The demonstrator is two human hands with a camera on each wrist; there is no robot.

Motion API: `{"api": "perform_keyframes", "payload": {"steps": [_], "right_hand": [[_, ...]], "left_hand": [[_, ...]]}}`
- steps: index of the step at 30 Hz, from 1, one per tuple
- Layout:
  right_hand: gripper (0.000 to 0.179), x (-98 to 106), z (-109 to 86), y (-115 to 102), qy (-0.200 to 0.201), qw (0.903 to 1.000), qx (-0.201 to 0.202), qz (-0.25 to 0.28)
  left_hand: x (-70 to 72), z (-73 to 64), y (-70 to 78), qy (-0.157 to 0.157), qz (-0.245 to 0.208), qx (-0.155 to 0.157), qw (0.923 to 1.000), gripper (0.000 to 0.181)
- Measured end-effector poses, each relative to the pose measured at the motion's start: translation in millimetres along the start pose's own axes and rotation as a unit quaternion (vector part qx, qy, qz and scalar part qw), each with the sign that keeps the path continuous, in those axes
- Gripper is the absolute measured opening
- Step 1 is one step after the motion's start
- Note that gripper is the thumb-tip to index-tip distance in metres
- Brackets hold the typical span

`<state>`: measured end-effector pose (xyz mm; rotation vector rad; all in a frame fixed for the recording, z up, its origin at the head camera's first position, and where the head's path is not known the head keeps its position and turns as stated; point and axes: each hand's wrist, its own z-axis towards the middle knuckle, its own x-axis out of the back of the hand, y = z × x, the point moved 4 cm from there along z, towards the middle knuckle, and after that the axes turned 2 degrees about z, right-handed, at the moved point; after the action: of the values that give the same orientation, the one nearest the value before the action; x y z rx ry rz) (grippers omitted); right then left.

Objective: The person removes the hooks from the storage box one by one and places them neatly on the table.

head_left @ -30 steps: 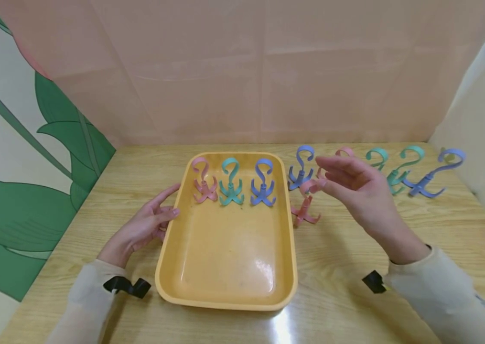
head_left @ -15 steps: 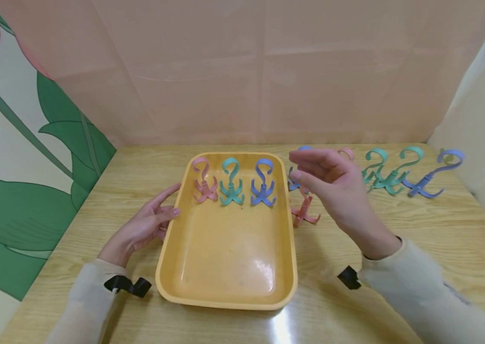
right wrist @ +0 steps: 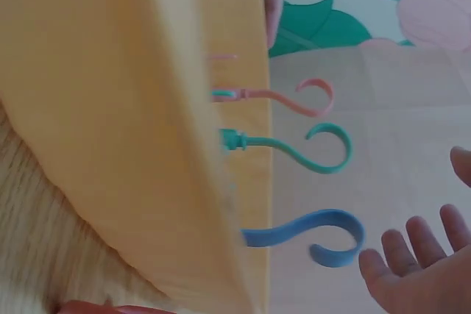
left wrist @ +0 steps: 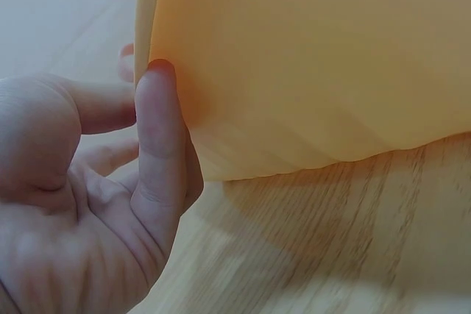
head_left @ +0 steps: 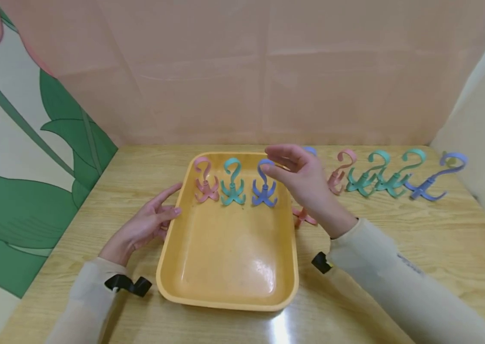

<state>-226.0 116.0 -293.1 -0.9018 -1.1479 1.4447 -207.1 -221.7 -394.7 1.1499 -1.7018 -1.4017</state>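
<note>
My left hand [head_left: 141, 227] grips the left rim of a yellow-orange tray [head_left: 229, 258], thumb on one side of the wall and fingers on the other. Inside, along the tray's far end, stand a pink [head_left: 206, 184], a green [head_left: 233, 184] and a blue multi-prong hanging hook [head_left: 264, 191]. My right hand [head_left: 307, 184] is over the tray's right edge, its thumb overlapping the blue hook's curl in the head view. In the right wrist view, its spread fingers [right wrist: 401, 255] are beside that curl with nothing between them.
Right of the tray, a red-pink hook [head_left: 304, 217] and another blue hook [head_left: 309, 150] are partly hidden by my right hand and wrist. Farther right stand a pink hook [head_left: 340, 174], two green hooks [head_left: 360, 181] and a leaning blue hook [head_left: 427, 184]. A wall covering backs the wooden table [head_left: 397, 248].
My right hand has moved left, away from the red-pink hook beside the tray, to the blue hook inside it. My left hand and the tray have stayed in place.
</note>
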Motion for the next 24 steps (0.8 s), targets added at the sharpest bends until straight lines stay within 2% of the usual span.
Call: {"api": "perform_keyframes", "payload": {"steps": [4,11,16,20,24], "right_hand": [[0.048,-0.6,5.0,7.5,0.006,0.9994,-0.013,-0.032],[0.059,-1.2,12.1,15.4,-0.015,0.9956,-0.024,-0.09],[0.065,-5.3,15.5,28.1,-0.023,0.996,-0.059,-0.063],[0.063,-9.9,17.9,36.4,-0.012,0.9971,-0.064,-0.041],[0.062,-13.2,19.9,44.0,0.002,0.9964,-0.072,-0.045]], "left_hand": [[-0.9,0.6,0.9,-0.005,0.002,-0.002,1.0,0.071],[-0.2,-0.5,2.4,-0.004,0.003,-0.004,1.0,0.072],[-0.1,-0.5,2.0,-0.004,0.003,-0.002,1.0,0.072],[-0.2,-0.2,1.9,-0.003,0.003,-0.002,1.0,0.071],[-0.5,0.4,1.8,-0.004,0.002,0.0,1.0,0.071]]}}
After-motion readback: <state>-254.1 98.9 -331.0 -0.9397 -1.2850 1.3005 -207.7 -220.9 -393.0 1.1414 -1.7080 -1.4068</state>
